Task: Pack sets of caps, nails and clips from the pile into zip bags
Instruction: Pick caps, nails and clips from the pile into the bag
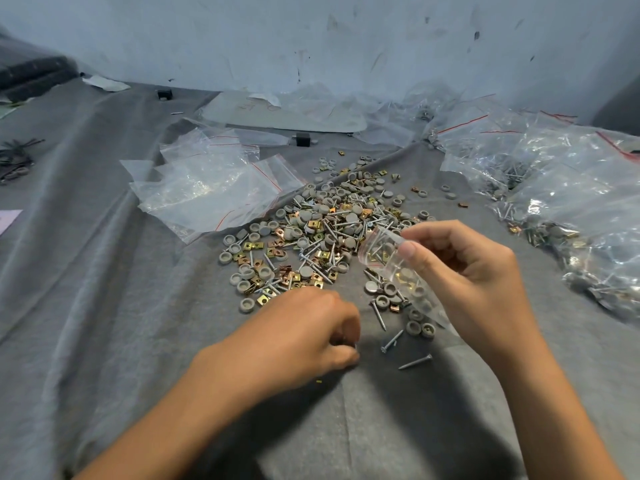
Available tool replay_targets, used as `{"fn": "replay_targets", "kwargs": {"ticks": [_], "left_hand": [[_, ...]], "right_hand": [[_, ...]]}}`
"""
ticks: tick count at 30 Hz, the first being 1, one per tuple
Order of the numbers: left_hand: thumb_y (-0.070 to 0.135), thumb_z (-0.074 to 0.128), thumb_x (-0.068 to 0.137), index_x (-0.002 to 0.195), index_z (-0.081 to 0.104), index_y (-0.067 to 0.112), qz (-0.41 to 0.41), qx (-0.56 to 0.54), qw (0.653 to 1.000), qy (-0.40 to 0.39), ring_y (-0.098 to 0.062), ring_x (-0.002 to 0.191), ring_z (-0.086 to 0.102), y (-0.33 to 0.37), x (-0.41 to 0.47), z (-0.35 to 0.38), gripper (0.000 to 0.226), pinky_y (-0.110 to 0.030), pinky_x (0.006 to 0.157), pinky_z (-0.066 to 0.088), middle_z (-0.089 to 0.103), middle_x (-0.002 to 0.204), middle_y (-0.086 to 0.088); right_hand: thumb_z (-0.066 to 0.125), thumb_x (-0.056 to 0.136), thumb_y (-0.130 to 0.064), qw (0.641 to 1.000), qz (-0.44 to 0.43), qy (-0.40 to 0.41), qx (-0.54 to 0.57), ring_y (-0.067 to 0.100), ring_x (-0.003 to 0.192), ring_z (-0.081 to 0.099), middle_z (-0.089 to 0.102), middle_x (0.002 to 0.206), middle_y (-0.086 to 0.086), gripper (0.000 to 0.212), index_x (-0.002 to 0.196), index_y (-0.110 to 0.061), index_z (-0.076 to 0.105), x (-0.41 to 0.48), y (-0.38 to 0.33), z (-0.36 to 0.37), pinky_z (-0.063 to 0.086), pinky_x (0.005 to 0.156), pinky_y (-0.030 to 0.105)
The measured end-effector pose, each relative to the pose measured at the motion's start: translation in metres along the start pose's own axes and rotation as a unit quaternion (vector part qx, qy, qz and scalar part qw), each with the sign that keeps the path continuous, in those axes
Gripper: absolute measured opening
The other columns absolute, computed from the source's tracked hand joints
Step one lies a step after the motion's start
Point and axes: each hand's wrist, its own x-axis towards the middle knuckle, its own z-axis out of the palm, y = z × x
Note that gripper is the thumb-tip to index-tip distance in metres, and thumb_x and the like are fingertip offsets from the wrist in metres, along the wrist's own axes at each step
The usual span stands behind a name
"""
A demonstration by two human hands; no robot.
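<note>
Holding small clear plastic zip bag (pixel 398 268) mouth open in pinching right hand (pixel 464 271), beside mixed pile of grey caps, nails, brass clips (pixel 311 237); curled left hand (pixel 304 337) gathering pieces, contents hidden; keeping mouth angled toward it

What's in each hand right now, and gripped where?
Right hand pinches a zip bag near its open mouth. Left hand is closed; contents cannot be told.

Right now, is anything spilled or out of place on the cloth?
Nothing serious. Two loose nails lie apart from the main pile, on the cloth near the left hand. The right hand holds the zip bag tilted, mouth up.
</note>
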Motion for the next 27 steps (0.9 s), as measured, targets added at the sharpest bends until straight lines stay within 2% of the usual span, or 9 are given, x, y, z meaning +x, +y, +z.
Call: {"fn": "replay_targets", "kwargs": {"ticks": [4, 7, 9, 12, 15, 19, 22, 26, 27], "left_hand": [[0.042, 0.067, 0.086, 0.096, 0.068, 0.032, -0.027, -0.093, 0.991, 0.095, 0.007, 0.076, 0.057, -0.006, 0.002, -0.012, 0.014, -0.021, 0.072, 0.046, 0.067, 0.084, 0.021], [0.032, 0.069, 0.082, 0.094, 0.068, 0.033, -0.031, -0.199, 0.961, 0.19, 0.002, 0.077, 0.06, -0.005, 0.007, -0.017, 0.011, -0.012, 0.067, 0.042, 0.068, 0.086, 0.019], [0.03, 0.07, 0.083, 0.096, 0.068, 0.034, -0.032, -0.249, 0.945, 0.21, -0.002, 0.075, 0.06, -0.003, 0.011, -0.015, 0.014, -0.016, 0.067, 0.045, 0.069, 0.089, 0.017], [0.036, 0.072, 0.086, 0.107, 0.067, 0.035, -0.024, -0.266, 0.94, 0.214, -0.007, 0.08, 0.066, 0.0, 0.014, -0.01, 0.022, -0.021, 0.068, 0.048, 0.07, 0.094, 0.016], [0.036, 0.07, 0.089, 0.109, 0.068, 0.032, -0.031, -0.287, 0.92, 0.264, -0.004, 0.073, 0.062, -0.004, 0.014, -0.015, 0.021, -0.016, 0.064, 0.043, 0.07, 0.091, 0.017], [0.027, 0.07, 0.091, 0.102, 0.071, 0.03, -0.066, -0.321, 0.899, 0.291, -0.015, 0.074, 0.064, -0.018, 0.009, -0.028, 0.011, -0.032, 0.068, 0.051, 0.07, 0.086, 0.01], [0.016, 0.071, 0.092, 0.094, 0.073, 0.031, -0.076, -0.326, 0.891, 0.308, -0.008, 0.068, 0.06, -0.026, 0.004, -0.036, 0.014, -0.027, 0.063, 0.048, 0.072, 0.082, 0.007], [0.018, 0.071, 0.093, 0.096, 0.074, 0.028, -0.086, -0.333, 0.882, 0.323, -0.017, 0.072, 0.064, -0.034, -0.002, -0.048, 0.011, -0.029, 0.063, 0.052, 0.073, 0.086, 0.005], [0.017, 0.07, 0.093, 0.096, 0.073, 0.027, -0.088, -0.33, 0.881, 0.327, -0.015, 0.071, 0.063, -0.037, -0.003, -0.049, 0.011, -0.026, 0.062, 0.051, 0.073, 0.086, 0.003]], "right_hand": [[0.076, 0.088, -0.026, 1.0, 0.01, -0.019, 0.016, 0.032, 0.079, 0.068, 0.076, 0.085, 0.0, 0.009, 0.097, -0.027, 0.077, 0.0, 0.001, -0.002, 0.055, 0.072, 0.045], [0.076, 0.088, -0.023, 0.998, 0.018, -0.051, 0.03, 0.024, 0.073, 0.066, 0.075, 0.084, 0.001, 0.011, 0.098, -0.027, 0.078, 0.0, 0.001, -0.001, 0.052, 0.068, 0.038], [0.075, 0.086, -0.026, 0.996, 0.023, -0.078, 0.046, 0.015, 0.073, 0.065, 0.075, 0.084, 0.001, 0.013, 0.099, -0.027, 0.078, -0.001, -0.001, 0.0, 0.051, 0.068, 0.031], [0.074, 0.086, -0.026, 0.993, 0.023, -0.101, 0.063, 0.01, 0.076, 0.066, 0.075, 0.086, 0.001, 0.013, 0.099, -0.025, 0.078, -0.002, -0.004, 0.002, 0.052, 0.068, 0.026], [0.072, 0.088, -0.023, 0.994, 0.021, -0.075, 0.075, 0.009, 0.076, 0.065, 0.076, 0.086, 0.003, 0.014, 0.1, -0.021, 0.078, 0.0, -0.005, -0.001, 0.051, 0.07, 0.023], [0.071, 0.084, -0.029, 0.993, 0.038, -0.016, 0.108, 0.003, 0.07, 0.057, 0.073, 0.08, -0.006, 0.02, 0.102, -0.02, 0.077, 0.004, -0.004, -0.009, 0.046, 0.065, 0.014], [0.073, 0.079, -0.035, 0.986, 0.063, 0.012, 0.157, 0.003, 0.069, 0.056, 0.071, 0.078, -0.01, 0.029, 0.104, -0.021, 0.077, 0.006, -0.003, -0.016, 0.046, 0.065, 0.013], [0.075, 0.079, -0.034, 0.984, 0.062, 0.035, 0.165, 0.003, 0.066, 0.055, 0.07, 0.074, -0.011, 0.017, 0.092, -0.025, 0.081, 0.008, -0.001, -0.023, 0.045, 0.062, 0.013], [0.075, 0.08, -0.032, 0.984, 0.056, 0.043, 0.163, 0.003, 0.066, 0.055, 0.071, 0.074, -0.011, 0.014, 0.09, -0.025, 0.081, 0.009, 0.0, -0.024, 0.045, 0.063, 0.013]]}}
